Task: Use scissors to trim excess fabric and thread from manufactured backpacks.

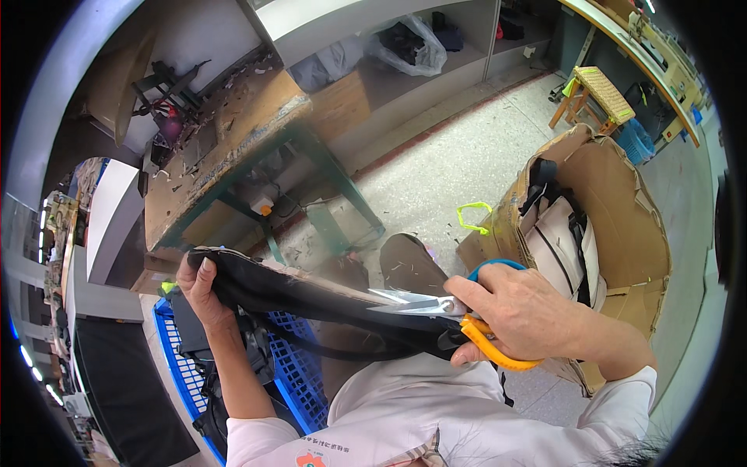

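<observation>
A long black fabric piece (311, 300) with a pale raw edge along its top stretches across my lap. My left hand (204, 292) pinches its left end, thumb on top. In my right hand (529, 307) is a pair of scissors (498, 349) with an orange and a blue handle loop. Their metal blades point left, parted, and lie along the fabric's pale edge near its right part. A black strap hangs below the fabric. Whether the blades touch the cloth, I cannot tell.
A blue plastic basket (299, 389) with black pieces stands at my left. To my right is a cardboard box (630, 233) holding black and pale bags. A worn workbench (257, 109) stands ahead on the left; a wooden stool (599, 89) and sewing machine (661, 50) are far right.
</observation>
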Action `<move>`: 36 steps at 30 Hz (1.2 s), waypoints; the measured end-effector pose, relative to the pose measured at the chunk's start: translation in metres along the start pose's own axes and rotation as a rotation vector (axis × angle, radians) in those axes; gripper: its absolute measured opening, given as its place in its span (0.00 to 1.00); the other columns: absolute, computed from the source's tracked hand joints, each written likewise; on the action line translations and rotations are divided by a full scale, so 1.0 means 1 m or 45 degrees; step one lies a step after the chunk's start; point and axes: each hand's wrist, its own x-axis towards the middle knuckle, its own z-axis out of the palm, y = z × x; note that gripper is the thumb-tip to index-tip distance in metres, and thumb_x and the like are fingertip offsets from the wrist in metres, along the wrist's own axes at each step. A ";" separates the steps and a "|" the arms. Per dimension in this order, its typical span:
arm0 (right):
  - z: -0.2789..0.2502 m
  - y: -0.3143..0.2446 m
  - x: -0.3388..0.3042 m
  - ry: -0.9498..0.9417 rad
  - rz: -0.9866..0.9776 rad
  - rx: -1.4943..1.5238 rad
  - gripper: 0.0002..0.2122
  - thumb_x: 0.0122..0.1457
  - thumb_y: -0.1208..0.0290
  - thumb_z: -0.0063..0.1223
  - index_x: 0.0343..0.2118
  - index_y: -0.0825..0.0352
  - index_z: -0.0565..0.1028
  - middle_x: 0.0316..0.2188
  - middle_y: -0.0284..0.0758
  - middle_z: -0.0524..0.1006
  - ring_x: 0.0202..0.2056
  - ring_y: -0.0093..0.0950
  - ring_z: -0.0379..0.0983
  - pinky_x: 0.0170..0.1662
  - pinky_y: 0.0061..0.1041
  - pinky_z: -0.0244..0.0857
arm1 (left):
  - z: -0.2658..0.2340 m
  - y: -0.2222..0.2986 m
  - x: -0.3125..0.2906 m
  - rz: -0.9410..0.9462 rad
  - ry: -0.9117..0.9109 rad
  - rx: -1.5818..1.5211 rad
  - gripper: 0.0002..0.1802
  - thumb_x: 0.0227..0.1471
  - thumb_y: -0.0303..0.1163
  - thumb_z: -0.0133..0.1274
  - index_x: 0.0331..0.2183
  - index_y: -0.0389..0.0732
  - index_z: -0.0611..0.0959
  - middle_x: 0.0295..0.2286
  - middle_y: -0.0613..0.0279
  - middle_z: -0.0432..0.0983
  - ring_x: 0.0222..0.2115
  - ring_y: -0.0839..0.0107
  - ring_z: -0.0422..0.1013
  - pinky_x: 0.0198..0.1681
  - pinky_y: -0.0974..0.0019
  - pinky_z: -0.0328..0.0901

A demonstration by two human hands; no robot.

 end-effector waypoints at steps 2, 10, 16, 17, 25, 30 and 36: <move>0.000 -0.001 0.005 0.067 -0.034 -0.050 0.24 0.47 0.48 0.51 0.32 0.68 0.63 0.16 0.42 0.66 0.18 0.36 0.66 0.22 0.30 0.63 | 0.004 0.001 -0.001 -0.002 -0.010 0.003 0.07 0.45 0.26 0.52 0.31 0.36 0.76 0.24 0.61 0.75 0.23 0.75 0.72 0.28 0.73 0.70; 0.007 -0.001 0.010 -0.013 -0.016 -0.017 0.22 0.49 0.49 0.50 0.29 0.68 0.63 0.14 0.40 0.66 0.17 0.34 0.66 0.19 0.28 0.62 | 0.009 -0.004 -0.003 -0.048 0.000 -0.046 0.08 0.44 0.26 0.53 0.30 0.35 0.76 0.25 0.61 0.75 0.23 0.75 0.72 0.28 0.73 0.69; 0.010 -0.002 0.011 -0.074 0.054 -0.039 0.28 0.44 0.45 0.53 0.37 0.68 0.67 0.16 0.36 0.66 0.19 0.32 0.66 0.20 0.26 0.62 | 0.012 -0.003 -0.005 -0.118 0.061 -0.046 0.08 0.41 0.27 0.57 0.26 0.35 0.77 0.23 0.64 0.74 0.23 0.76 0.69 0.30 0.75 0.65; 0.008 -0.003 0.013 -0.074 0.051 -0.043 0.28 0.44 0.45 0.53 0.37 0.68 0.67 0.16 0.36 0.66 0.19 0.32 0.66 0.20 0.26 0.62 | 0.014 -0.002 -0.005 -0.114 0.063 -0.048 0.08 0.41 0.27 0.57 0.26 0.35 0.77 0.23 0.64 0.74 0.23 0.76 0.69 0.30 0.75 0.65; 0.017 -0.002 0.023 -0.022 0.048 -0.063 0.29 0.43 0.44 0.53 0.38 0.68 0.67 0.19 0.37 0.67 0.22 0.32 0.66 0.22 0.26 0.60 | 0.023 0.001 -0.009 -0.153 0.007 -0.086 0.10 0.38 0.27 0.59 0.26 0.35 0.77 0.23 0.63 0.74 0.23 0.75 0.70 0.31 0.74 0.65; 0.012 -0.004 0.022 -0.077 0.109 -0.047 0.31 0.42 0.43 0.53 0.40 0.67 0.66 0.21 0.38 0.66 0.24 0.33 0.66 0.23 0.27 0.60 | 0.019 -0.004 -0.008 -0.166 0.001 -0.113 0.10 0.38 0.26 0.59 0.27 0.35 0.77 0.23 0.62 0.74 0.23 0.74 0.70 0.31 0.73 0.66; 0.000 0.003 0.019 -0.087 0.039 -0.060 0.29 0.45 0.44 0.51 0.37 0.68 0.65 0.22 0.44 0.67 0.25 0.37 0.68 0.26 0.31 0.63 | 0.009 -0.006 -0.010 -0.180 0.038 -0.130 0.09 0.39 0.25 0.58 0.27 0.35 0.77 0.24 0.62 0.75 0.24 0.74 0.71 0.31 0.73 0.66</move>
